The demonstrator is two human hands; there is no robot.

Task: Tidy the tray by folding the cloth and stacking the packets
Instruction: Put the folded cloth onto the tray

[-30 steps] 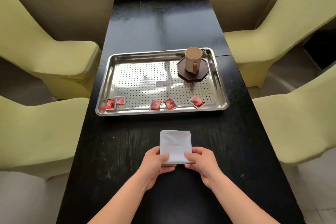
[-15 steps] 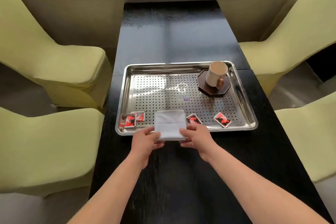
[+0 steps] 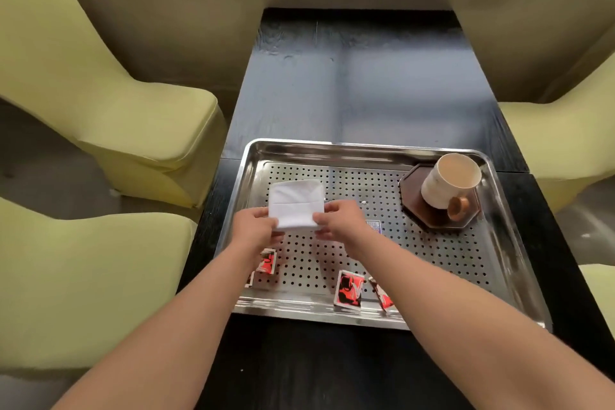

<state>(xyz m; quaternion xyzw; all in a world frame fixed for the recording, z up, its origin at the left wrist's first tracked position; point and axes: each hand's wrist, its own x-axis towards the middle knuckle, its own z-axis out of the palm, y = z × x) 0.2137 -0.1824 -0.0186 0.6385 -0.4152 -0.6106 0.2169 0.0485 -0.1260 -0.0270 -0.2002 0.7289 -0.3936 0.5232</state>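
Folded cloth (image 3: 295, 203) over tray (image 3: 366, 147), near edge pinched betw fingers of L hand (image 3: 254, 226) & R hand (image 3: 339, 218)

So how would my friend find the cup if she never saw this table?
Look at the shiny metal tray with little holes, on the long black table. In its far right corner sits a dark eight-sided coaster, and the cream cup with a brown handle stands on it, the only tall thing there.

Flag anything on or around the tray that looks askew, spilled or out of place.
Only the red packets stand out: they lie scattered at odd angles along the tray near edge, unstacked, some partly hidden by the arms. The folded cloth, held by the left hand and right hand, looks neat. The cup stands on its coaster; no spill shows.
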